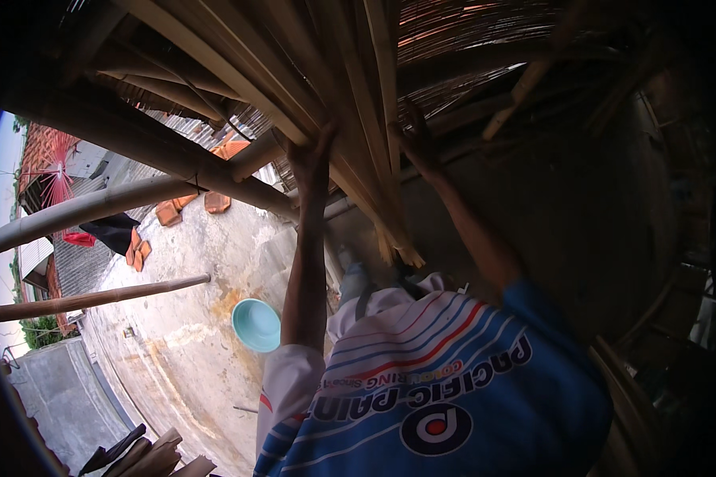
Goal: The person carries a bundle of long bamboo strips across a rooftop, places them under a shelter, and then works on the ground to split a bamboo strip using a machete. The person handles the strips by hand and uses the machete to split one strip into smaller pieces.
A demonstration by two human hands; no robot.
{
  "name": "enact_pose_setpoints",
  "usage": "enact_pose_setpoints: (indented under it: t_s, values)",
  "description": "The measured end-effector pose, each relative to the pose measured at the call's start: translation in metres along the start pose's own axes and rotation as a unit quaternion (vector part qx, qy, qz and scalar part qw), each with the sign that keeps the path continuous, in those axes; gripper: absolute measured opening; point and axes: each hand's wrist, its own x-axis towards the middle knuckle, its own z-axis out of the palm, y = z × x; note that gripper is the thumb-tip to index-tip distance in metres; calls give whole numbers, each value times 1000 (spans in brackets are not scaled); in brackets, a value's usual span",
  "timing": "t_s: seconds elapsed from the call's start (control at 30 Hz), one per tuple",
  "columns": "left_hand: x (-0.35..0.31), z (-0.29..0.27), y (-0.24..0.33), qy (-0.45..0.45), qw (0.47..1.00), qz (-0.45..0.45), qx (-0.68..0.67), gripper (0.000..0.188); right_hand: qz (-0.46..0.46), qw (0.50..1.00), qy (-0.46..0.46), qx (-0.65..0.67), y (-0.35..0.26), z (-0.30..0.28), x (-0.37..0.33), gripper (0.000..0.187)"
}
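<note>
A long bundle of pale bamboo strips (364,159) fans out toward the top of the view, its lower ends gathered close to my body. My left hand (314,151) grips the bundle's left edge, fingers bent round the strips. On the opposite edge, my right hand (418,143) holds against the outermost strip; dim light hides part of its grip. Both arms reach up and forward, the bundle slanting between them.
Thick bamboo poles (95,211) cross on the left, another pole (111,296) below them. A light-blue basin (256,325) rests on the stained concrete floor (175,334). Orange roof tiles (217,202) lie beyond. Woven bamboo slats (469,32) hang overhead; the right side is dark.
</note>
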Motion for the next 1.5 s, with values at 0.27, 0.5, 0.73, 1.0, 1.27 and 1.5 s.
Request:
enact_pose_setpoints:
  t_s: [0.27, 0.5, 0.73, 1.0, 1.27, 1.5]
  values:
    - [-27, 0, 13, 36, 995, -22, 88, 54, 48, 989, -134, 32, -15, 6, -60, 86]
    - [-72, -7, 36, -98, 991, -5, 87, 45, -2, 982, -181, 59, -61, -11, -108, 110]
    - [-110, 42, 44, -139, 985, -40, 97, 46, 87, 975, -203, 24, -66, -68, -124, 97]
    - [-3, 35, 27, 9, 960, 182, 214, 60, 193, 952, -220, 91, -44, -69, -53, 73]
    - [109, 30, -76, -246, 944, 151, 160, 98, 146, 975, -155, 66, -63, -65, -86, 63]
    - [100, 104, -43, -272, 952, 93, 102, 66, 163, 976, -134, 47, -84, -119, -154, 59]
